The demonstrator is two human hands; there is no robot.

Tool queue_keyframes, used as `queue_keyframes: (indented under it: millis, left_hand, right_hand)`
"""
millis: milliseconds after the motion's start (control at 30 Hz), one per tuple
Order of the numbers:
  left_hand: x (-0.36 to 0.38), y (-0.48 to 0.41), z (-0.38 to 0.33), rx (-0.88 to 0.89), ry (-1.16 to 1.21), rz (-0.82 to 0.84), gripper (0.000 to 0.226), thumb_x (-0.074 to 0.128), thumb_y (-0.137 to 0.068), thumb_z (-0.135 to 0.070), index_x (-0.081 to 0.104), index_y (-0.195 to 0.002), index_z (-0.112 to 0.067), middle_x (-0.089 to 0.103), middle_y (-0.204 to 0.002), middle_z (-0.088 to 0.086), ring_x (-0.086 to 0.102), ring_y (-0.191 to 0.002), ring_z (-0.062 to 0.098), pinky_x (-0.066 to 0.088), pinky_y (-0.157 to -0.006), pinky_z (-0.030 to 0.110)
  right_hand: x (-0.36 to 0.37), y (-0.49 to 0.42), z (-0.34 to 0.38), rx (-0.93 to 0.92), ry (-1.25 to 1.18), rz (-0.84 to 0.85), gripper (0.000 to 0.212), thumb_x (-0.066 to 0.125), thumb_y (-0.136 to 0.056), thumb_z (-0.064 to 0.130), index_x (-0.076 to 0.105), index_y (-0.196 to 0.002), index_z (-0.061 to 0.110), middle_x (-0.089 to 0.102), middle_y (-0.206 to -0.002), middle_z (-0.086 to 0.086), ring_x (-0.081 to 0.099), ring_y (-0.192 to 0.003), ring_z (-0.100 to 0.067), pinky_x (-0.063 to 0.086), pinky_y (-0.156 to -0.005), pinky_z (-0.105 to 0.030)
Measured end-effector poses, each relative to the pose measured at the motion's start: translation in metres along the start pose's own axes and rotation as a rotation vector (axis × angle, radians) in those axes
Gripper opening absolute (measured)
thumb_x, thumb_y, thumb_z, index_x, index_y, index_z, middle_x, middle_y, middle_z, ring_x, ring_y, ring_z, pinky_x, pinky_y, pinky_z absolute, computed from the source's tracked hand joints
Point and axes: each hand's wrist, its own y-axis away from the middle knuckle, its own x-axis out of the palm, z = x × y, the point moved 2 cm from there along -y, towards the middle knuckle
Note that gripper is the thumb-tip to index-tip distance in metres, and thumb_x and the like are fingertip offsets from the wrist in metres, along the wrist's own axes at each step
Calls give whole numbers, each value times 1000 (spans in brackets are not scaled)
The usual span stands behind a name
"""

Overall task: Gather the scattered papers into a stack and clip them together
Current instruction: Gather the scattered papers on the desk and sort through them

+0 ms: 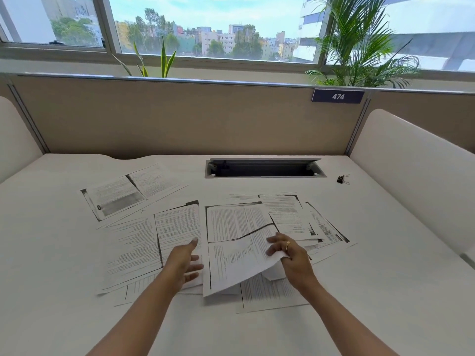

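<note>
Meanwhile, right hand (290,255) pinches a lifted sheet (239,263); left hand (186,263) hovers, fingers spread.

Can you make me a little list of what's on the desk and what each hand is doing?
desk: white
papers: scattered, overlapping, not stacked yet
right hand: pinches one sheet, its edge lifted
left hand: open, over the papers
binder clip: black, alone at far right, touching no paper

Open desk (385,253) runs from the papers (133,242) to the binder clip (342,179), the recessed cable hatch (264,169) near its left.
</note>
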Motion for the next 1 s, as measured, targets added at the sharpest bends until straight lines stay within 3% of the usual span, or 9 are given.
queue_keyframes:
  millis: [100,233,333,467,567,633,700,833,1000]
  left_hand:
    - [-2,-1,10,71,-130,-47,53,53,-91,-36,39,-134,-9,56,-116,14,58,-91,27,47,-71,33]
    - [3,13,15,481,-534,-85,66,53,-80,-59,47,-130,-17,52,-134,7,49,-120,23,39,-99,36]
    - [14,28,21,758,-919,-12,113,13,-50,-96,40,-136,-28,32,-150,-5,23,-141,15,20,-113,38]
    - [26,34,26,894,-1231,154,112,17,-47,-96,17,-143,-38,-4,-152,-20,-12,-140,4,-9,-114,41]
    - [32,39,25,967,-1323,196,85,42,-75,-73,14,-146,-33,4,-155,-16,5,-144,6,-5,-117,37]
    - [33,41,23,973,-1217,152,58,46,-93,-32,21,-145,-27,25,-154,-8,32,-139,13,19,-117,33]
    - [34,43,19,968,-1097,82,50,40,-95,-10,32,-143,-22,46,-143,1,54,-121,20,41,-100,28]
    - [37,34,19,909,-1058,-54,49,36,-96,-5,34,-142,-19,64,-120,8,65,-96,21,49,-82,24]
    - [51,29,20,832,-986,-146,46,34,-97,-9,36,-142,-18,67,-111,8,65,-94,21,50,-83,26]
  right_hand:
    - [-5,1,4,58,-61,32,51,34,-66,-25,67,-64,15,63,-110,10,41,-117,10,28,-88,-2]
    - [-11,-1,4,193,-230,41,46,35,-73,-20,65,-63,13,61,-119,10,45,-117,-4,33,-83,-13]
    - [-15,-5,7,271,-309,18,44,38,-77,-18,64,-61,13,63,-115,10,48,-116,-11,36,-86,-25]
    - [-14,-10,9,326,-335,51,44,45,-79,-15,65,-57,17,65,-111,15,49,-118,-13,34,-103,-37]
    - [-12,-11,9,346,-318,71,44,47,-80,-14,66,-58,19,65,-109,17,50,-118,-13,29,-110,-40]
    - [-11,-12,11,348,-318,70,36,50,-81,-11,68,-66,17,64,-109,15,50,-115,-12,31,-108,-37]
    - [-10,-11,12,346,-305,28,25,57,-83,-3,69,-89,18,63,-111,9,53,-113,-13,36,-103,-32]
    - [-1,-8,9,406,-382,-159,50,61,-86,12,41,-132,18,50,-128,2,52,-111,-17,39,-103,-36]
    - [24,10,29,505,-560,-30,36,49,-91,36,47,-121,17,56,-120,-5,58,-107,-24,51,-86,-35]
